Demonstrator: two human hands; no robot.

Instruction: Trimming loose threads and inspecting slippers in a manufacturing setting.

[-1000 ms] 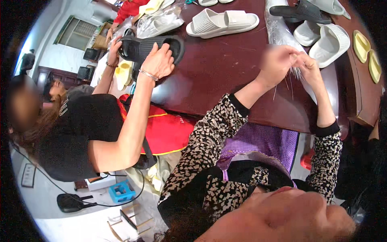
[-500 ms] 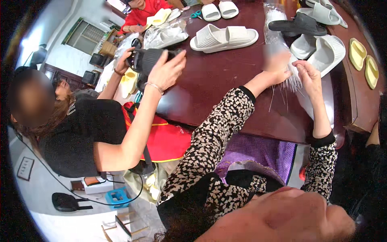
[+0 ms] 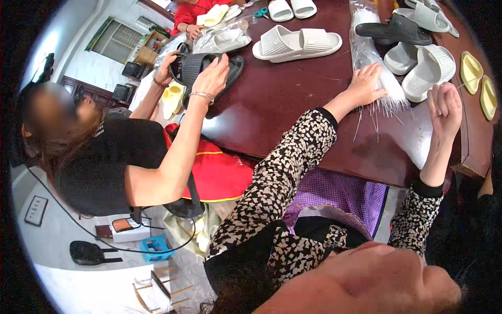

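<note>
A bundle of thin, clear plastic strands (image 3: 389, 94) lies on the table, its loose ends fanning out of a clear plastic bag (image 3: 363, 52). My left hand (image 3: 366, 86) rests on the bundle's left side, fingers stretched out and holding nothing. Raised to the right of the bundle, my right hand (image 3: 446, 109) is closed in a pinch. A thin strand seems to stick out from its fingertips toward the yellow slipper soles (image 3: 471, 72). Beyond the bundle are a pair of light grey slide slippers (image 3: 429, 68) and a black slipper (image 3: 395, 32).
On the left, a co-worker's hands (image 3: 210, 81) hold black slippers (image 3: 232, 73). A large grey slipper (image 3: 298, 44) stands mid-table, with white slippers (image 3: 293, 9) and teal scissors (image 3: 261, 12) behind. A person in red (image 3: 196, 13) sits at the far side. Bagged slippers (image 3: 225, 39) lie nearby.
My right hand has moved right, away from the strands, and lifted. My left hand stays at the bundle, its fingers now spread flatter. The co-worker has turned the black slippers.
</note>
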